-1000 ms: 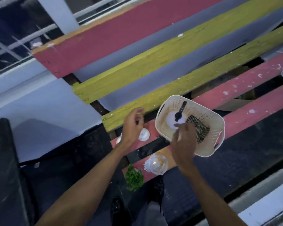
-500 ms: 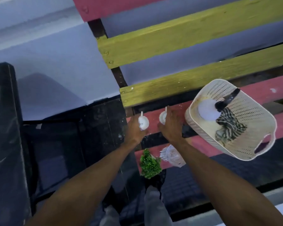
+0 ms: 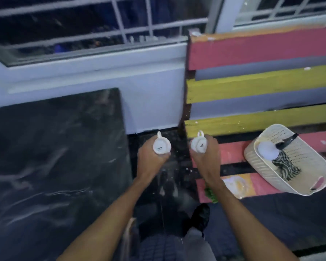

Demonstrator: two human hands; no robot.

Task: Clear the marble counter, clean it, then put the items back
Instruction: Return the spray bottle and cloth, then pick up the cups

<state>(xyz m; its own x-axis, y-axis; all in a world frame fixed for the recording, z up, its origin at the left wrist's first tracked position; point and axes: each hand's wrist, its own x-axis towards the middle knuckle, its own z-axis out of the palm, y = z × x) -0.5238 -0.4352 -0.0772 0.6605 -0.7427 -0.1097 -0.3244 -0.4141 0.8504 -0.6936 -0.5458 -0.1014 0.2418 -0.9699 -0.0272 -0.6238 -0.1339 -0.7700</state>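
Both hands have swung away from the painted slats since half a second ago, and the view now takes in the dark marble slab and a barred window that were out of sight then. The left hand is clenched around a small white ceramic cup, tipped so its printed base faces the camera and its handle points away. The right hand grips a second small white cup the same way, just beside the first, both held in the air over the dark floor. To the left lies the black white-veined marble tabletop, bare where it shows. To the right stands the bench of pink and yellow wooden slats, carrying a cream perforated plastic basket with a striped cloth inside. Behind runs a pale wall ledge under the grilled window.
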